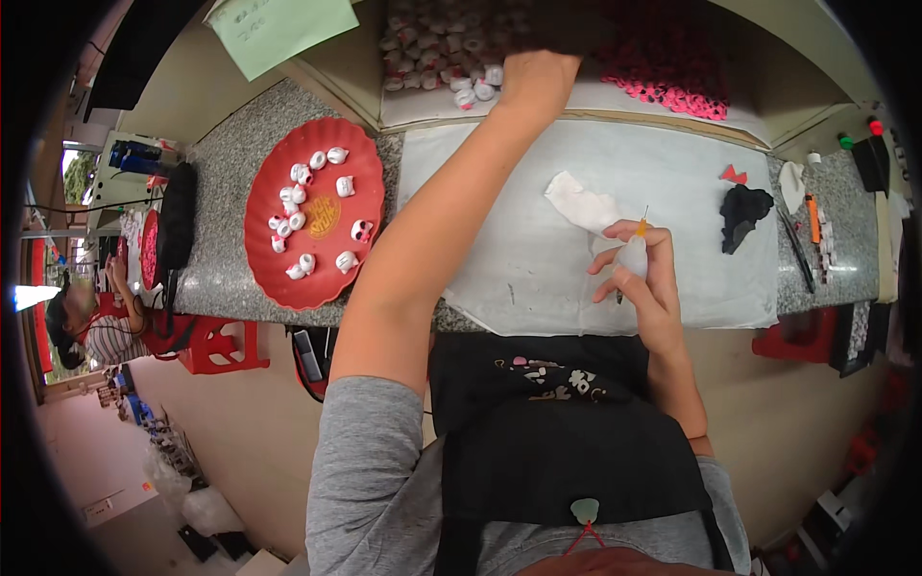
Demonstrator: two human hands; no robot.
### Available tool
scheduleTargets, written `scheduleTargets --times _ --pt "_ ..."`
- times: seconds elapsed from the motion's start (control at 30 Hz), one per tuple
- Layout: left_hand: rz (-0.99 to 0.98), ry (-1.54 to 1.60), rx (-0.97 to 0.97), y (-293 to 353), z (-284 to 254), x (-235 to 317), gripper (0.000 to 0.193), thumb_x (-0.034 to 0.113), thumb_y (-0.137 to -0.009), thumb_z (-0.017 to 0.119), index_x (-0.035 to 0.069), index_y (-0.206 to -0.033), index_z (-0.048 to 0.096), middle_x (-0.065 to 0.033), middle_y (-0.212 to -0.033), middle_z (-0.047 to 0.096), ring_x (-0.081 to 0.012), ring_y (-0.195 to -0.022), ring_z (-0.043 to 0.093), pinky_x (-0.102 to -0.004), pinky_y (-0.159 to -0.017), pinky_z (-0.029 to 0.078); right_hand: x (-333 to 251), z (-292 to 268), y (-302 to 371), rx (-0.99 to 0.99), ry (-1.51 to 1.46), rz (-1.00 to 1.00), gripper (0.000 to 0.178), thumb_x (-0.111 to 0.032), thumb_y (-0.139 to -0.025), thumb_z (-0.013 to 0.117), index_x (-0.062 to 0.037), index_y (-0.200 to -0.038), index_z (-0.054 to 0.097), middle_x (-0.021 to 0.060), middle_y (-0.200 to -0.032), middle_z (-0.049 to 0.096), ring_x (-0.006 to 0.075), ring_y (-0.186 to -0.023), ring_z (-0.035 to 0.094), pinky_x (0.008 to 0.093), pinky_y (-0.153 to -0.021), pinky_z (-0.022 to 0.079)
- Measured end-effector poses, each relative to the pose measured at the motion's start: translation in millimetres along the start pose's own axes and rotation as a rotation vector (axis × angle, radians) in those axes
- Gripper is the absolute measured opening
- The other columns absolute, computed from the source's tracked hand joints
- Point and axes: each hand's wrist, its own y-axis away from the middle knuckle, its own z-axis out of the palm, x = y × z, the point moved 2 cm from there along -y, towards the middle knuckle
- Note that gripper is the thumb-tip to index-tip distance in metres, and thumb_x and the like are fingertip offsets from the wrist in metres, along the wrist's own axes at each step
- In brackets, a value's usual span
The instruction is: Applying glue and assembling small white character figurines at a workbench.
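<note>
The little white bottle (632, 255) with the thin orange tip is sitting in the right hand (642, 278), fingers wrapped around it, tip pointing up over the white sheet (595, 163). The left hand (534, 84) is reaching far up into the pile of small white pieces (437, 48); I cannot tell if its fingers are pinching one. The bottle could drip on the sheet if the hand is squeezing too hard. The stretched arm could bump the red plate (261, 226) and scatter its pieces.
</note>
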Motion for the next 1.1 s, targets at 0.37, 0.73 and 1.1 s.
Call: scheduleTargets --times 0.37,0.73,1.1 --pt "-0.337 1.225 -0.025 45.2 -61.0 10.8 0.015 0.013 -0.076 0.050 0.003 -0.085 0.056 -0.0045 -0.075 0.057 -0.0120 -0.069 0.053 -0.0245 -0.059 0.041 -18.7 -19.1 11.3 0.139 0.036 -0.118 0.025 -0.002 -0.073 0.047 0.0018 -0.098 0.041 0.0094 -0.097 0.040 0.0192 -0.083 0.049 0.0272 -0.059 0.047" --pt "-0.677 2.024 0.099 181.2 -73.2 52.4 0.027 0.001 -0.075 0.049 0.003 -0.100 0.040 -0.0138 -0.100 0.049 -0.0208 -0.084 0.052 -0.0296 -0.072 0.043 -27.4 -5.4 10.7 0.286 -0.103 -0.395 0.030 -0.003 -0.060 0.064 -0.0042 -0.082 0.043 0.0087 -0.084 0.043 0.0129 -0.067 0.044 0.0236 -0.060 0.038" --pt "-0.571 1.941 0.226 190.7 -78.7 59.8 0.032 -0.008 -0.070 0.050 -0.002 -0.101 0.040 -0.0177 -0.103 0.046 -0.0193 -0.095 0.047 -0.0280 -0.082 0.038 -30.9 20.2 25.0 0.092 0.331 -0.664 0.037 -0.010 -0.053 0.073 -0.0081 -0.078 0.046 0.0046 -0.077 0.045 0.0109 -0.057 0.042 0.0212 -0.050 0.036"
